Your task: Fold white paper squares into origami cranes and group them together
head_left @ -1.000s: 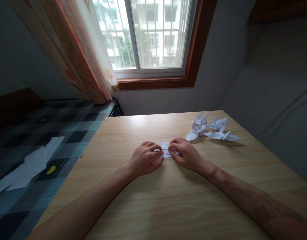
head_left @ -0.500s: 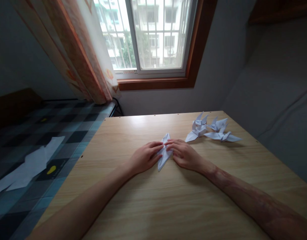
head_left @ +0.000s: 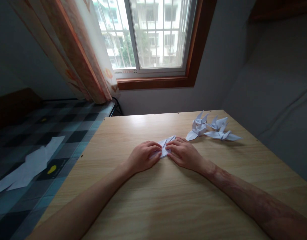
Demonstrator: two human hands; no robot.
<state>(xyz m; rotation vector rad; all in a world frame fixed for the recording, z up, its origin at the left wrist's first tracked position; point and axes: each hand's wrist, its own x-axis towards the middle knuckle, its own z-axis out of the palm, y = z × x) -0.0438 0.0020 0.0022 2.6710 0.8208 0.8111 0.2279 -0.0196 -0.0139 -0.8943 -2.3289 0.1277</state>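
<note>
A small white folded paper piece (head_left: 166, 146) lies on the wooden table (head_left: 168, 200) between my hands. My left hand (head_left: 143, 156) presses its left side with curled fingers. My right hand (head_left: 185, 152) holds its right side, fingertips on the paper. A pointed flap sticks out toward the window. Much of the paper is hidden under my fingers.
Several finished white paper cranes (head_left: 211, 130) sit at the table's far right. A bed with a checked cover (head_left: 43, 140) lies to the left, with loose white paper sheets (head_left: 28, 165) on it. A curtain (head_left: 80, 56) and window (head_left: 148, 36) are behind the table.
The paper stood long and pointed toward me half a second ago. It now lies flatter and turned, with its point toward the far right. Both hands stay on it.
</note>
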